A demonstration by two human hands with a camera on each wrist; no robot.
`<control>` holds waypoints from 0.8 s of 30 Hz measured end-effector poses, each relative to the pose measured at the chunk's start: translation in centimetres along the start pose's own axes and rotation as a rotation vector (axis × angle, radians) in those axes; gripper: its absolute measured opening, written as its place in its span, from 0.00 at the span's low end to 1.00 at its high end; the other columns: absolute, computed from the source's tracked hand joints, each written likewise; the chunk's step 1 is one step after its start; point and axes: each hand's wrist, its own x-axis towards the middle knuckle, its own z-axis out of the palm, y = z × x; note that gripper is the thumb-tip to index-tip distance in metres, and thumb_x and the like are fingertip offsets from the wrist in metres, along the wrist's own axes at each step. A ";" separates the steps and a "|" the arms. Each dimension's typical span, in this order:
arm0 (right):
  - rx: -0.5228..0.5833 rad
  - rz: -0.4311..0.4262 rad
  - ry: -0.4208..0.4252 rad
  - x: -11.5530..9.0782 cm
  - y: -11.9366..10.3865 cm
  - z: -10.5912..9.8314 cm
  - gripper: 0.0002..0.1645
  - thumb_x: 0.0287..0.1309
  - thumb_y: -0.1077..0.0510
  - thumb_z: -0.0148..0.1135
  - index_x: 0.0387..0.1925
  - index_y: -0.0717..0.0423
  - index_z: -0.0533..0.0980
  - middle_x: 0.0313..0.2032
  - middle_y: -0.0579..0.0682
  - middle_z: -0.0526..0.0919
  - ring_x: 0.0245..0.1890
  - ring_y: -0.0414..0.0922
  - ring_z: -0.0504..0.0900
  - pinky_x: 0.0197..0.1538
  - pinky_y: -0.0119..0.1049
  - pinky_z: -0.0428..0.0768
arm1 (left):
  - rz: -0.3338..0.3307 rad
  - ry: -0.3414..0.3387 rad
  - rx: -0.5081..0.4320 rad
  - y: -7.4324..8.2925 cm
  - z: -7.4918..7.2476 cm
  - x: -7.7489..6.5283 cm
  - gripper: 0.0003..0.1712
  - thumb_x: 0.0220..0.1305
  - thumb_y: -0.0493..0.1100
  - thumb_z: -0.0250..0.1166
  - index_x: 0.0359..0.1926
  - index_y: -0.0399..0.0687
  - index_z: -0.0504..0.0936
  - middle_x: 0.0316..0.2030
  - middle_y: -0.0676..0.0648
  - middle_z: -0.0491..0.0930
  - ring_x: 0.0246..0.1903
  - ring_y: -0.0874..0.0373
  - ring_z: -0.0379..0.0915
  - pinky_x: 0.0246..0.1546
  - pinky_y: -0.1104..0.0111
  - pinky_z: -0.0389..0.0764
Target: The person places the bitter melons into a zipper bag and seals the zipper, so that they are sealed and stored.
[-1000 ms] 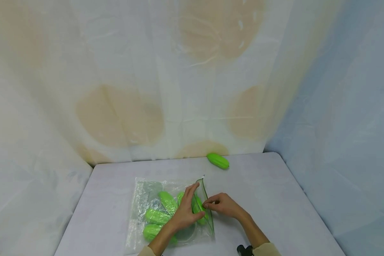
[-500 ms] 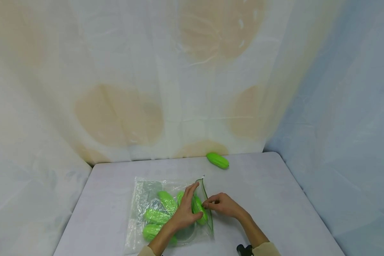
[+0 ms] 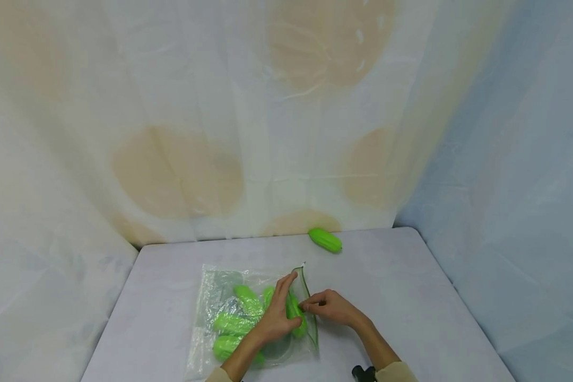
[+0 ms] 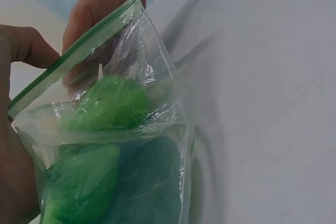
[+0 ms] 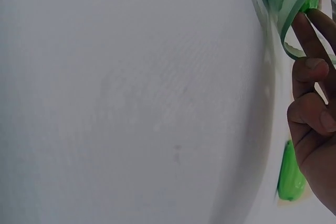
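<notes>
A clear zip bag lies on the table with several bright green cucumbers inside. My left hand holds the bag's mouth, fingers spread along its edge; in the left wrist view a fingertip touches the green zip strip. My right hand is at the mouth, pinching the end of a cucumber that lies just inside. In the right wrist view two fingers reach past the bag's edge to its tip, while the other fingers are curled. My left hand partly covers the cucumbers in the middle.
Another green cucumber lies at the table's back edge. A small black object sits by my right sleeve. Pale patterned curtains enclose the white table at the back and both sides.
My right hand has shifted slightly left, and the cucumber at the mouth has moved a little deeper into the bag. My left hand has stayed in place.
</notes>
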 end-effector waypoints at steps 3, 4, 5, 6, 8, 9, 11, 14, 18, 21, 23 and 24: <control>-0.016 -0.009 -0.019 0.2 -0.1 0.1 0.15 0.70 0.45 0.59 0.51 0.42 0.86 0.52 0.41 0.86 0.54 0.42 0.82 0.53 0.42 0.81 | -0.004 -0.005 -0.017 0.0 0.0 0.0 0.62 0.48 0.35 0.67 0.81 0.55 0.43 0.76 0.50 0.47 0.74 0.45 0.48 0.63 0.40 0.64; -0.019 -0.016 -0.024 0.3 -0.1 0.1 0.16 0.70 0.45 0.59 0.51 0.42 0.86 0.52 0.41 0.86 0.53 0.42 0.82 0.52 0.41 0.80 | -0.007 -0.006 -0.020 -0.1 0.0 0.0 0.62 0.48 0.35 0.66 0.81 0.55 0.43 0.76 0.50 0.46 0.74 0.45 0.48 0.63 0.40 0.64; -0.022 -0.025 -0.030 0.4 -0.2 0.1 0.16 0.70 0.46 0.59 0.51 0.42 0.86 0.52 0.42 0.86 0.52 0.41 0.82 0.51 0.39 0.80 | -0.008 -0.006 -0.023 -0.1 0.0 0.0 0.62 0.48 0.35 0.66 0.81 0.55 0.42 0.76 0.51 0.46 0.75 0.46 0.48 0.63 0.40 0.64; -0.021 -0.028 -0.035 0.4 -0.3 0.1 0.16 0.70 0.46 0.59 0.51 0.42 0.86 0.52 0.43 0.86 0.51 0.39 0.82 0.49 0.37 0.80 | -0.010 -0.007 -0.026 -0.1 0.0 0.0 0.62 0.48 0.35 0.65 0.81 0.56 0.42 0.76 0.51 0.46 0.75 0.46 0.47 0.63 0.40 0.64; -0.012 -0.037 -0.047 0.5 -0.4 0.1 0.15 0.70 0.47 0.59 0.51 0.43 0.86 0.51 0.44 0.86 0.46 0.37 0.81 0.45 0.34 0.79 | -0.008 -0.004 -0.026 -0.1 0.0 0.0 0.62 0.47 0.35 0.65 0.81 0.55 0.42 0.77 0.51 0.46 0.75 0.47 0.47 0.63 0.41 0.65; -0.007 -0.042 -0.054 0.6 -0.5 0.0 0.15 0.70 0.47 0.59 0.50 0.44 0.86 0.51 0.45 0.87 0.41 0.36 0.81 0.41 0.33 0.79 | -0.007 -0.003 -0.024 -0.1 0.0 0.0 0.62 0.47 0.35 0.65 0.81 0.55 0.42 0.77 0.51 0.46 0.75 0.47 0.47 0.63 0.41 0.65; 0.009 -0.045 -0.068 0.7 -0.5 0.0 0.15 0.71 0.48 0.58 0.50 0.45 0.86 0.49 0.46 0.87 0.32 0.34 0.78 0.34 0.30 0.76 | 0.000 0.001 -0.015 -0.1 -0.1 0.0 0.63 0.47 0.35 0.65 0.81 0.55 0.42 0.77 0.51 0.46 0.75 0.47 0.48 0.63 0.42 0.66; 0.051 -0.041 -0.080 0.8 -0.4 -0.2 0.16 0.72 0.49 0.57 0.51 0.47 0.86 0.44 0.49 0.88 0.21 0.36 0.69 0.26 0.28 0.70 | 0.010 0.005 -0.012 0.0 -0.1 0.1 0.63 0.46 0.34 0.65 0.81 0.54 0.43 0.77 0.50 0.46 0.74 0.46 0.49 0.63 0.43 0.66; 0.096 -0.052 -0.083 0.9 -0.1 -0.4 0.17 0.74 0.51 0.55 0.54 0.50 0.84 0.43 0.53 0.89 0.19 0.38 0.70 0.23 0.27 0.70 | 0.008 0.005 -0.021 0.0 -0.2 0.1 0.64 0.44 0.33 0.64 0.81 0.54 0.43 0.76 0.49 0.46 0.74 0.44 0.49 0.63 0.42 0.65; 0.116 -0.061 -0.090 1.0 0.0 -0.5 0.18 0.75 0.51 0.53 0.55 0.51 0.84 0.45 0.54 0.89 0.20 0.43 0.71 0.24 0.27 0.71 | 0.001 0.005 -0.027 -0.1 -0.1 0.1 0.64 0.43 0.33 0.63 0.81 0.54 0.42 0.76 0.50 0.46 0.74 0.44 0.49 0.63 0.41 0.65; 0.124 -0.059 -0.094 1.1 0.1 -0.5 0.18 0.75 0.51 0.53 0.55 0.51 0.83 0.46 0.54 0.88 0.20 0.45 0.71 0.24 0.27 0.70 | 0.000 0.002 -0.040 0.5 -0.3 0.1 0.64 0.43 0.31 0.63 0.81 0.53 0.43 0.77 0.48 0.46 0.74 0.42 0.49 0.63 0.40 0.64; 0.128 -0.057 -0.096 1.1 0.2 -0.5 0.18 0.75 0.51 0.53 0.55 0.51 0.83 0.46 0.54 0.88 0.20 0.46 0.71 0.24 0.27 0.70 | -0.001 0.003 -0.040 0.4 -0.3 0.1 0.64 0.43 0.31 0.63 0.81 0.53 0.43 0.77 0.48 0.46 0.74 0.43 0.49 0.63 0.40 0.64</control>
